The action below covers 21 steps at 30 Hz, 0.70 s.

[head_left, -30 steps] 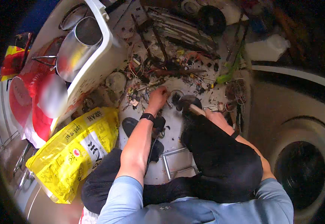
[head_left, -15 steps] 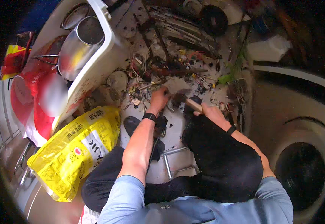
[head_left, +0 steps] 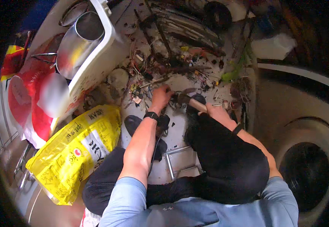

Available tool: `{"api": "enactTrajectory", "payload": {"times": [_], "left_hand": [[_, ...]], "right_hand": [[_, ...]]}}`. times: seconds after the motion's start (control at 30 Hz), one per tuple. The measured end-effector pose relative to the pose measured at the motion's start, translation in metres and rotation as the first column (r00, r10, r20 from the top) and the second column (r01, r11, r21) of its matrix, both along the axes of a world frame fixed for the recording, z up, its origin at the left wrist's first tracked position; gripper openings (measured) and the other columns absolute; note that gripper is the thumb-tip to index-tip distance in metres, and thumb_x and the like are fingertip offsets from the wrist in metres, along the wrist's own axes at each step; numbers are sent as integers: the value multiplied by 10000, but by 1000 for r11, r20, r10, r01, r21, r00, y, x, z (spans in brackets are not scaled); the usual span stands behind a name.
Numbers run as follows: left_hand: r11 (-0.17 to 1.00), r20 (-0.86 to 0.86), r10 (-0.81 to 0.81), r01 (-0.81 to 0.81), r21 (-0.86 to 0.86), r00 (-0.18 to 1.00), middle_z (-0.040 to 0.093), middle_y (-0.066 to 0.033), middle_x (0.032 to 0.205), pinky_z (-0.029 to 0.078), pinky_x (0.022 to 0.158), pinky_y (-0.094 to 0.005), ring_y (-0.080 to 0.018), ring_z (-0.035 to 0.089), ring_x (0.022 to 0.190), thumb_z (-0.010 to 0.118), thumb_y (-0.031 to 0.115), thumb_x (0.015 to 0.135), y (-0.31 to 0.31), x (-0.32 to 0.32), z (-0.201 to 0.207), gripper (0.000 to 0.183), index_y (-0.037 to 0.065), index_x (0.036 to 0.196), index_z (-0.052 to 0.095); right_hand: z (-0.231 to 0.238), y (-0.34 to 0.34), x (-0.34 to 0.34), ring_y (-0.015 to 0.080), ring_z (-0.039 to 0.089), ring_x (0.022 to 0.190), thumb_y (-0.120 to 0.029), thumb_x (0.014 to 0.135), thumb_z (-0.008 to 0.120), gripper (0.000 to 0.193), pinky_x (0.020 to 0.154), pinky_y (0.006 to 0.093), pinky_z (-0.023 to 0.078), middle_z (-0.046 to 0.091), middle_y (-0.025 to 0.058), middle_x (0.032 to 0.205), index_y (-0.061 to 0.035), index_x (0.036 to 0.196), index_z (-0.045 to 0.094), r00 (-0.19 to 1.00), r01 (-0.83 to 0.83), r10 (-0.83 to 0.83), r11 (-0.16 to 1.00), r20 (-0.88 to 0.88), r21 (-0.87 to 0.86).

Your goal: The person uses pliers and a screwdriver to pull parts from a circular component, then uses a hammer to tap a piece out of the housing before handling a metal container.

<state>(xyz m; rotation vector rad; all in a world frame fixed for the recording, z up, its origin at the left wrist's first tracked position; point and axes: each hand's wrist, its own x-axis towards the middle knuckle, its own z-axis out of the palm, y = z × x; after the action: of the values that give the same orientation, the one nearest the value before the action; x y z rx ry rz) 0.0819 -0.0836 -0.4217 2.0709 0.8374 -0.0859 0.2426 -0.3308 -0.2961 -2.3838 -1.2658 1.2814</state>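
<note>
In my right hand [head_left: 216, 112] is the pale wooden handle of a hammer [head_left: 197, 105]. Its dark head points left, close over the littered floor between my feet. My left hand [head_left: 161, 97] reaches down just left of the hammer head, fingers pinched together. Whatever they hold is hidden or too small to name. Small dark pieces lie around the hammer head, too blurred to tell apart. Beneath my left forearm shows a dark shoe [head_left: 133, 124].
Wires and scrap bits [head_left: 141, 66] litter the floor ahead, with metal strips [head_left: 189, 30] behind. A yellow bag [head_left: 70, 151] and a white tub [head_left: 109, 36] holding a metal pot [head_left: 68, 56] stand left. Below my hands is a metal frame [head_left: 169, 166]; a round-doored machine [head_left: 285, 128] stands right.
The hammer head has come down slightly and its handle tilts a little differently. My left hand stays in nearly the same place, fingers still pinched.
</note>
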Motion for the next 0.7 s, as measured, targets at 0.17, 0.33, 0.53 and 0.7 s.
{"api": "enactTrajectory", "payload": {"times": [0.17, 0.33, 0.53, 0.7], "left_hand": [[1000, 47, 6, -6, 17, 999, 716, -213, 860, 533, 761, -489, -431, 685, 855, 766, 286, 813, -1, 11, 6, 290, 32, 938, 704], [986, 12, 44, -45, 163, 999, 684, -234, 1066, 546, 777, -517, -433, 667, 953, 748, 381, 861, -18, 4, 24, 416, 60, 1116, 673], [955, -187, -207, 240, 175, 960, 595, -196, 1264, 566, 827, -497, -397, 649, 1058, 796, 339, 816, -44, 0, 49, 536, 73, 1247, 621], [977, -53, -108, 116, 180, 993, 629, -216, 1221, 560, 852, -468, -418, 642, 1064, 771, 244, 818, -34, -8, 49, 486, 48, 1243, 640]], "right_hand": [[28, -2, 18, 507, 666, 792, -437, 975, 655, 471, 688, 560, 519, 693, 284, 873, 12, 1087, 566, 956, 292, -293, 956, 20, 38], [12, -37, 14, 489, 681, 814, -420, 972, 666, 472, 695, 532, 527, 693, 277, 847, 9, 1144, 571, 881, 448, -469, 868, 55, 214], [-5, -76, 0, 460, 696, 867, -402, 966, 676, 469, 743, 509, 531, 705, 271, 906, -1, 1195, 590, 825, 564, -565, 825, 21, 31], [2, -73, -9, 430, 704, 865, -390, 964, 681, 451, 755, 482, 533, 711, 258, 926, -3, 1184, 606, 766, 640, -637, 769, -84, 10]]}}
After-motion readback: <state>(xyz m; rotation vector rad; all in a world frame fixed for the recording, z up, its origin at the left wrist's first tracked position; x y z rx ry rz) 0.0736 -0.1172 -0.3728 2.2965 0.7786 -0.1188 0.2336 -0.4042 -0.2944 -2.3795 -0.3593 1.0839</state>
